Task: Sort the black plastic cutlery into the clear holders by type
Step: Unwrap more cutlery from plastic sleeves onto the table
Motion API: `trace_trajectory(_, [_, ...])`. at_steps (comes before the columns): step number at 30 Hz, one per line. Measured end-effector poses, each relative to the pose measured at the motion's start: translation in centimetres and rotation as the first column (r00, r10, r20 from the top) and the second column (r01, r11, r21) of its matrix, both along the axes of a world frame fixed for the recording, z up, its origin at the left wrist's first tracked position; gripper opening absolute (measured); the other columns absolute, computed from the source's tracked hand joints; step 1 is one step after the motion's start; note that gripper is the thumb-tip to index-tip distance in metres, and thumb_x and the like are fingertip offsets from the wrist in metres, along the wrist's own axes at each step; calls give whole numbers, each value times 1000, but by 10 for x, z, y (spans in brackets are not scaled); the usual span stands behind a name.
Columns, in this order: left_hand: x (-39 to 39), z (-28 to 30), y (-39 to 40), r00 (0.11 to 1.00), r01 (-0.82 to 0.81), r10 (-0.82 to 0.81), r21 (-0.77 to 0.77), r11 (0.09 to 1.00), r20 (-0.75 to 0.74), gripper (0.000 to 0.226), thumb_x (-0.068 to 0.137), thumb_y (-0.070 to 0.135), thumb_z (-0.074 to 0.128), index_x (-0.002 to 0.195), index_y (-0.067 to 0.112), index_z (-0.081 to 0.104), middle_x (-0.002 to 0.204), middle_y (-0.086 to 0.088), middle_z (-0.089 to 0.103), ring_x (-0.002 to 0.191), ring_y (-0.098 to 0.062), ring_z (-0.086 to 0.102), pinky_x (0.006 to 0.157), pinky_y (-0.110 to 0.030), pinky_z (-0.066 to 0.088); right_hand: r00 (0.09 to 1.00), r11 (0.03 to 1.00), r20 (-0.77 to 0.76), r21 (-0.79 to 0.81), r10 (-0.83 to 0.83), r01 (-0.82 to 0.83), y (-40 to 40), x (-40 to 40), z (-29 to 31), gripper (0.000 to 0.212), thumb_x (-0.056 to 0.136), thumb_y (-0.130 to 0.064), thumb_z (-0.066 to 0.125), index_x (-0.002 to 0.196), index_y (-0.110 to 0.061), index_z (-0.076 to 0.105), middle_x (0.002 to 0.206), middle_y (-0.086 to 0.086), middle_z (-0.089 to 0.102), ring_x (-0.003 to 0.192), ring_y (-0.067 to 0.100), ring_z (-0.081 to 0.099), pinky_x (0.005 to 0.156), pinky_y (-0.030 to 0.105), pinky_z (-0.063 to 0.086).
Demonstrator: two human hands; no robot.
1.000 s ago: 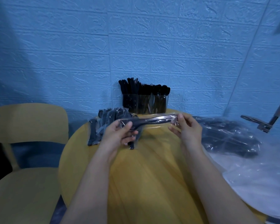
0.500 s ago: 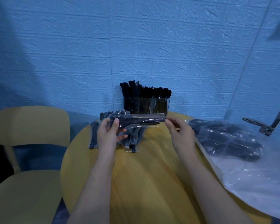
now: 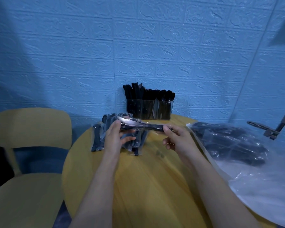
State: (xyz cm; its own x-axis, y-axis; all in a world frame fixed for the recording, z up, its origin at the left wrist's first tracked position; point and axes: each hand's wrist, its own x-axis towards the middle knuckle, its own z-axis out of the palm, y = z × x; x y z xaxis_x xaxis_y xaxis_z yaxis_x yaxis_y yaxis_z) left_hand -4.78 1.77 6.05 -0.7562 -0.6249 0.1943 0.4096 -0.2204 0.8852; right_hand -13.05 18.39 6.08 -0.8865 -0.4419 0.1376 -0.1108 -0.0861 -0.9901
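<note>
A: Start at the left. What stands there?

B: A yellow chair, beside the round yellow table. On the table's far left lies a pile of wrapped cutlery: black pieces in clear sleeves, fork tines showing at the far end.

A: State of the left hand?

B: The left hand is over that pile. Thumb and forefinger pinch the left end of a wrapped piece; the other fingers are loosely spread below, holding nothing.

A: Position of the wrapped piece?

B: Held level above the table, spanning from one hand to the other. Its clear sleeve glares at the left end; a black handle shows toward the right. Type of utensil: cannot tell.

A: And behind it?

B: The clear holders stand at the table's far edge against the blue wall. Black cutlery stands upright in the compartments: knives at left, forks in the middle, spoons at right.

A: Right hand?

B: The right hand pinches the piece's right end between thumb and fingertips; the remaining fingers are curled underneath.

A: Further right?

B: A large clear plastic bag with more black cutlery inside lies on the table's right side. A metal clamp on a rod shows at the right edge.
</note>
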Motion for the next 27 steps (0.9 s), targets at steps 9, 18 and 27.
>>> trace_trajectory(9, [2,1,-4,998,-17,21,-73,997,65,25,101,19,41,91,9,61,85,-11,69,65,-14,70,57,-24,57,996,992,75,-116,-48,56,3,4,4,23,90,-19,61,108,-6,65,90,7,71,51,8,54,44,17,41])
trace_trajectory(18, [2,-10,-9,934,-299,332,-215,930,133,19,99,18,47,92,13,64,83,-8,68,65,-14,66,54,-16,54,990,984,45,-113,-133,137,-3,14,8,19,87,-16,65,101,-4,67,79,3,70,55,5,59,45,18,45])
trace_trajectory(27, [2,-13,-20,897,-426,424,-10,905,124,22,102,17,42,95,5,59,81,-6,63,45,-4,58,46,-20,52,983,968,92,-179,-161,175,1,15,12,13,89,-15,63,97,-6,67,77,3,69,56,5,62,47,15,47])
